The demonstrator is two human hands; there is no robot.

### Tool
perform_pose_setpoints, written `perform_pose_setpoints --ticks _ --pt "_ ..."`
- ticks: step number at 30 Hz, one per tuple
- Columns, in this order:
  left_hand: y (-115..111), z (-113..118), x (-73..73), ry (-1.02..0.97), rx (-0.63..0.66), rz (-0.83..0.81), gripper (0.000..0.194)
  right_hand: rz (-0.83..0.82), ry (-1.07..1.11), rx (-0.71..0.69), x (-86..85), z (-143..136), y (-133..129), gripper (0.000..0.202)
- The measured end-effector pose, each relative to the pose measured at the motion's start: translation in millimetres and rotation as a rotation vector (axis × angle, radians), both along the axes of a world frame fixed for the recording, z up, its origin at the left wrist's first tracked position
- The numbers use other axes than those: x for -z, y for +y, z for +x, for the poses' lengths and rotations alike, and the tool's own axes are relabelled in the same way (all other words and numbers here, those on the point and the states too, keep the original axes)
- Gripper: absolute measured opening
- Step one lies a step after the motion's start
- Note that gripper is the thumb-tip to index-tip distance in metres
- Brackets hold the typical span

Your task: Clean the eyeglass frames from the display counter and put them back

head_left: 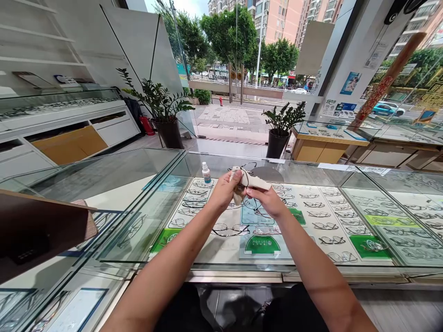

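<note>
Over the glass counter, a cream cleaning cloth (256, 181) is bunched around a pair of dark-rimmed eyeglasses (247, 179). My left hand (225, 188) is closed, pinching the cloth against the eyeglasses with the thumb on top. Fingers of my right hand (266, 200) are closed on the eyeglasses' lower right side, beneath the loose end of the cloth. Cloth and fingers hide most of the frame. A small white bottle (206, 173) with a blue label stands upright on the glass, left of my left hand. Behind my hands, another dark frame (252, 165) shows in part.
Beneath the counter's glass (214, 251) lie rows of eyeglasses (325, 226) and a green half-round sign (262, 245). A dark brown box-like object (41, 235) juts in at left. Potted plants (169, 133) stand beyond, before the glass front.
</note>
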State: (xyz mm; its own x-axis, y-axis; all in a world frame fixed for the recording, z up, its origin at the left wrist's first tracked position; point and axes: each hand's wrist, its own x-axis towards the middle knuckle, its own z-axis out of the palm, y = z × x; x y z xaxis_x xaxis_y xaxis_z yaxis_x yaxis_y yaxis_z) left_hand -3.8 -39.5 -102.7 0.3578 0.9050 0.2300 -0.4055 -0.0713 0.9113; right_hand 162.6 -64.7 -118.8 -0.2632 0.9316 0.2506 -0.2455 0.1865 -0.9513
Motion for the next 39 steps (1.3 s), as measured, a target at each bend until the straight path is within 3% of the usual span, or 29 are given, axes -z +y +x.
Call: perform_pose_setpoints --ticks 6,12,17,24,31,39 --pt "4.7 -6.4 -5.7 -0.098 0.076 -0.113 0.060 -0.039 0.019 0.020 -1.0 8.7 4.5 0.032" --pt "12.0 -8.3 -5.5 -0.151 -0.071 -0.088 0.059 -0.007 0.050 0.045 -13.3 19.2 0.5 0.028" --pt "9.2 -7.2 -4.2 -0.037 -0.054 -0.035 0.056 0.097 0.097 0.233 -16.1 25.3 2.4 0.021" --pt "-2.0 -2.9 -5.3 0.141 0.009 0.065 0.060 0.169 0.115 0.310 -18.6 24.2 3.8 0.021" --pt "-11.1 0.8 -5.6 0.187 0.122 0.121 0.054 0.045 0.182 0.172 -16.3 14.3 0.5 0.028" --pt "-15.4 4.9 -2.1 0.163 0.155 0.114 0.054 -0.056 0.314 0.121 -9.1 7.1 2.4 0.021"
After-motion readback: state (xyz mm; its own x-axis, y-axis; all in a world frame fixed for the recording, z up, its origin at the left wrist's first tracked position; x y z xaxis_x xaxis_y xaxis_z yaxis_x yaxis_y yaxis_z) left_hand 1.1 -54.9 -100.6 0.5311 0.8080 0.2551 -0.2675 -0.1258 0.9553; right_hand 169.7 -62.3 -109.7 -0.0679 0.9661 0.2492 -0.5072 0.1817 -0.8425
